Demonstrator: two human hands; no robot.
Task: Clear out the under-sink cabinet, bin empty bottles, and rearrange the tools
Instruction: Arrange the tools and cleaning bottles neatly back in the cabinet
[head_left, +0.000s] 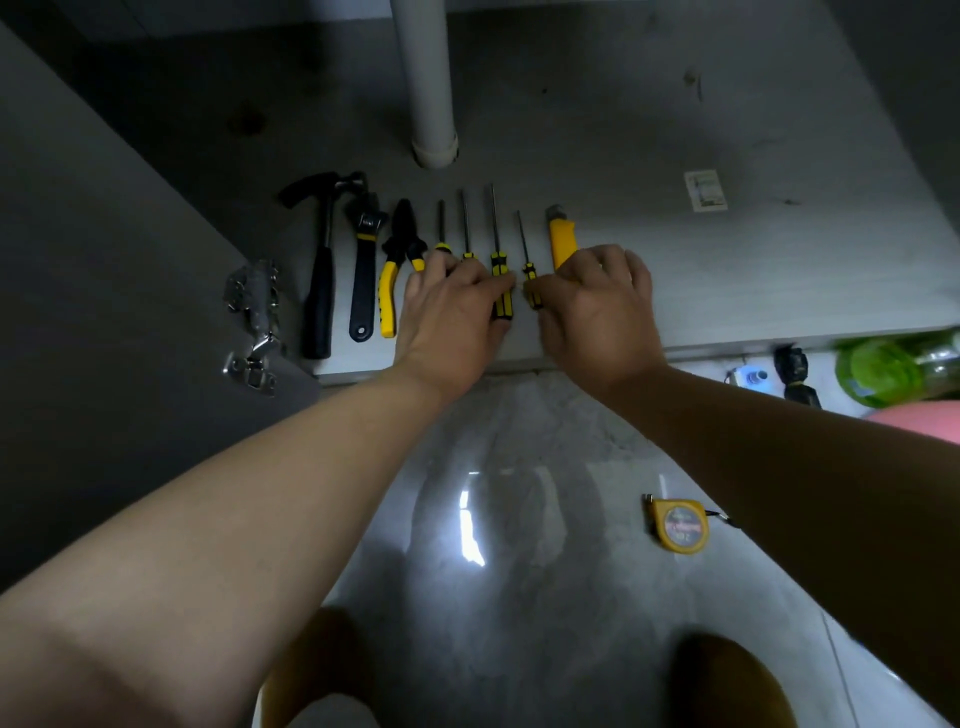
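Note:
A row of tools lies on the cabinet floor (727, 270): a black hammer (321, 270), a wrench (363, 270), yellow-handled pliers (396, 260), several yellow-and-black screwdrivers (496, 244) and a yellow utility knife (561, 239). My left hand (447, 317) rests palm down over the handles of the left screwdrivers, fingers touching them. My right hand (602, 312) lies over the lower end of the knife, its fingertips at the handle of the smallest screwdriver (529, 283). Whether either hand grips a handle is hidden.
A white drain pipe (426, 83) comes down behind the tools. The open cabinet door with metal hinges (254, 322) stands at the left. On the shiny floor lie a yellow tape measure (678, 525) and, at the right, green plastic bottles (893, 369).

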